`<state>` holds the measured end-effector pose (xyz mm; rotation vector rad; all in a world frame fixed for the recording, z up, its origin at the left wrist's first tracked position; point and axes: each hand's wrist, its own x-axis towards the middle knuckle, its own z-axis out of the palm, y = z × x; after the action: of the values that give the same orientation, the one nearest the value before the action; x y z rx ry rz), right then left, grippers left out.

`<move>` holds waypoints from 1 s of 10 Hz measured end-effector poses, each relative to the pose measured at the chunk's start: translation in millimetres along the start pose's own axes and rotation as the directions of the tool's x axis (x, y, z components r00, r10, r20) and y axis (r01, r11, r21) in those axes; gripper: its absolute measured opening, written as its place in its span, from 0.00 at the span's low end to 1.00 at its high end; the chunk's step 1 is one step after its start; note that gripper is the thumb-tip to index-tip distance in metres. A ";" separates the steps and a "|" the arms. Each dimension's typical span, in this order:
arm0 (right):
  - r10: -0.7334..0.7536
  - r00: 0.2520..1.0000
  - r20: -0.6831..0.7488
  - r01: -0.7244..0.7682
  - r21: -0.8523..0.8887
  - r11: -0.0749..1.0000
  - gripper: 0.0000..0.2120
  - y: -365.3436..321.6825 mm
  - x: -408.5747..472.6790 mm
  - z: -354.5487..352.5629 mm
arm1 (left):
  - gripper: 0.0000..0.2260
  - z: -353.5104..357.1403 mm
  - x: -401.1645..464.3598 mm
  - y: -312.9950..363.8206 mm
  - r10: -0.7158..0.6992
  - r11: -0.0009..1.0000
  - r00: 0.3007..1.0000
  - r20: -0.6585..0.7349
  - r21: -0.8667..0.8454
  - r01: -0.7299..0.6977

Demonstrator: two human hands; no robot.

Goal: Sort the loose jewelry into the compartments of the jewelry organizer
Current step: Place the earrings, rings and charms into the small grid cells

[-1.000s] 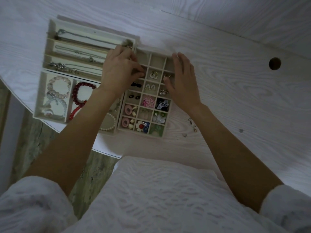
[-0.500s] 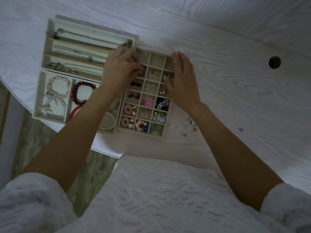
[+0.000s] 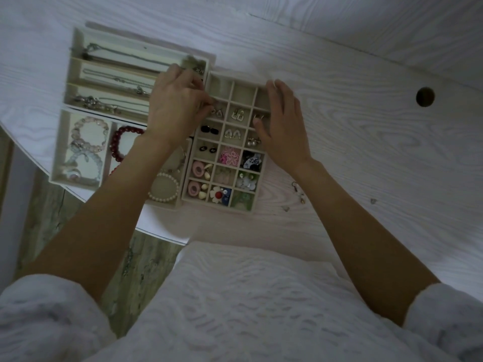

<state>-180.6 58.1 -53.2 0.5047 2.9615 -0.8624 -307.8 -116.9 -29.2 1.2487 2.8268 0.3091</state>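
A beige grid tray (image 3: 236, 82) of small square compartments holds several pairs of earrings. My left hand (image 3: 175, 111) is at its left edge, fingertips pinched together right beside a silver triangular earring (image 3: 218, 113) in a compartment of the second row. Whether the fingers grip it is unclear. My right hand (image 3: 285, 126) lies flat along the tray's right rim, fingers apart, thumb over a compartment with a silver earring (image 3: 258, 117). A loose hook earring (image 3: 298, 192) lies on the table to the right of the tray.
A necklace tray (image 3: 78, 48) with long slots sits at the back left. A bracelet tray (image 3: 56, 152) in front of it holds bead and pearl bracelets. Two tiny loose pieces (image 3: 286, 208) (image 3: 373, 201) lie on the white table (image 3: 366, 152), which has a cable hole (image 3: 425, 96).
My left fingertips have drawn back slightly to the left, uncovering the silver triangular earring in its compartment. The right hand has stayed on the tray's rim.
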 end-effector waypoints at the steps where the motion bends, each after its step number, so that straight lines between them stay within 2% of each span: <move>1: 0.001 1.000 0.001 -0.001 0.002 1.000 0.29 -0.6 -0.1 -0.3 | 0.11 0.2 -1.5 0.5 -0.025 1.000 1.000 0.009 0.003 0.025; 2: -0.004 1.000 -0.010 0.004 0.000 1.000 0.29 -0.2 -0.1 -0.7 | 0.10 1.0 -0.5 4.9 -0.060 0.998 0.998 0.004 0.005 0.060; 4: -0.007 1.000 -0.002 0.007 -0.013 1.000 0.29 0.5 -0.3 -0.1 | 0.09 5.0 2.0 5.1 -0.001 0.999 1.000 0.013 0.053 0.000; 8: 0.002 1.000 -0.008 -0.002 0.005 1.000 0.29 -1.2 0.0 -1.0 | 0.09 4.2 1.4 13.0 -0.063 0.995 0.997 0.032 0.078 0.061; 10: 0.013 1.000 -0.016 -0.012 0.060 0.998 0.30 -1.4 -0.9 -1.8 | 0.09 -3.3 -3.9 13.8 -0.130 0.991 0.992 -0.001 -0.025 0.129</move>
<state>-180.1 57.7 -50.9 0.5349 2.9518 -0.9537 -295.5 -111.2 -23.5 1.0546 2.8790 0.3398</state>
